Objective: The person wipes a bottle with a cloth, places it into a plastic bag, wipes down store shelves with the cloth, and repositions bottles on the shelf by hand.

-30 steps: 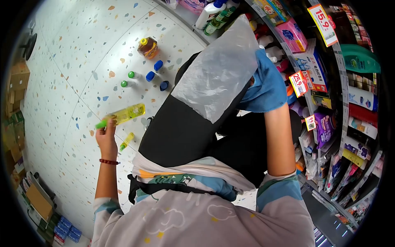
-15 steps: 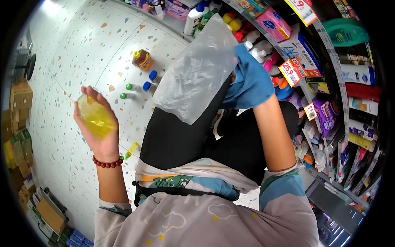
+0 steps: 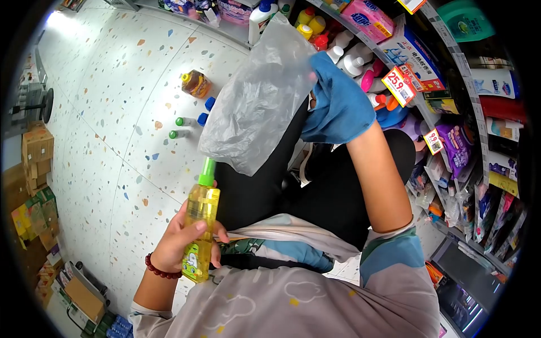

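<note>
My left hand (image 3: 183,239) is wrapped round a clear bottle of yellow liquid (image 3: 201,219) with a green cap, upright in front of my lap. Its cap is just below the lower edge of a translucent plastic bag (image 3: 256,96), which hangs over my thigh. At the bag's right side, a blue cloth (image 3: 341,107) covers most of my right hand (image 3: 314,101); the fingers are mostly hidden, and the cloth and bag meet there.
On the speckled floor (image 3: 135,101) stand an amber bottle with a yellow cap (image 3: 195,84), green-capped bottles (image 3: 183,121) and blue-capped bottles (image 3: 209,104). Stocked shelves (image 3: 451,50) with price tags line the right. Cardboard boxes (image 3: 38,149) stand at the far left.
My left hand has lifted the yellow bottle from the floor, turned it and brought it right, close to my lap. The bag and cloth have shifted slightly left in view.
</note>
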`<move>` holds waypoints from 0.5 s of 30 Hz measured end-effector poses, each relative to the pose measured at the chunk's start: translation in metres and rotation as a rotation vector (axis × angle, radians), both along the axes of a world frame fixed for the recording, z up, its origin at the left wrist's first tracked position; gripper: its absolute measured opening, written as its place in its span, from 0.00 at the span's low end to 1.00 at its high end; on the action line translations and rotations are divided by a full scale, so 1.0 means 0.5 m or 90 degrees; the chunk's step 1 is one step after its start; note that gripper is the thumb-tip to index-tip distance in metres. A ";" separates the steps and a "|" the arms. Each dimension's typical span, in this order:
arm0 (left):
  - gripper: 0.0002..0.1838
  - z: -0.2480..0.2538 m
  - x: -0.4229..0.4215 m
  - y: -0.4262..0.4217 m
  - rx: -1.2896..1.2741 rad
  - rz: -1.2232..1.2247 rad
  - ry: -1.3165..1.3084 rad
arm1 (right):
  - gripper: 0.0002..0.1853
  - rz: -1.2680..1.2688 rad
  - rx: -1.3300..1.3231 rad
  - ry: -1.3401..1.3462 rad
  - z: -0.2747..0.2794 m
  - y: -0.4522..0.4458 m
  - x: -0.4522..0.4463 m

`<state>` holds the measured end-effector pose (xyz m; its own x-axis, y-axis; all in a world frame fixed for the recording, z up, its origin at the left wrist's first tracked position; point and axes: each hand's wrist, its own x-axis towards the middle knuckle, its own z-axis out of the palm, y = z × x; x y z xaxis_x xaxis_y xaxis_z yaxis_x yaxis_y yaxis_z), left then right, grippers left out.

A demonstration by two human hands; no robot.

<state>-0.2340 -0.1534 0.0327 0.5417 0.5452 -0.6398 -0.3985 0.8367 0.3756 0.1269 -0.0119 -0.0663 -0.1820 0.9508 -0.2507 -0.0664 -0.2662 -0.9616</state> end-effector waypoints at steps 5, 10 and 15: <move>0.35 0.030 0.007 0.016 0.067 -0.112 0.086 | 0.28 -0.019 -0.079 -0.005 0.021 0.000 -0.007; 0.30 0.033 0.019 0.039 0.126 -0.154 0.116 | 0.12 -0.131 -0.075 -0.017 0.067 0.004 -0.051; 0.34 0.027 0.033 0.053 0.169 -0.139 0.107 | 0.03 -0.062 0.188 -0.241 0.045 0.009 -0.033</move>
<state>-0.2175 -0.1268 0.0460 0.5630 0.5877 -0.5811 -0.1364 0.7595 0.6360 0.1104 -0.0074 -0.0437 -0.0373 0.9993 0.0009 0.2916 0.0117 -0.9565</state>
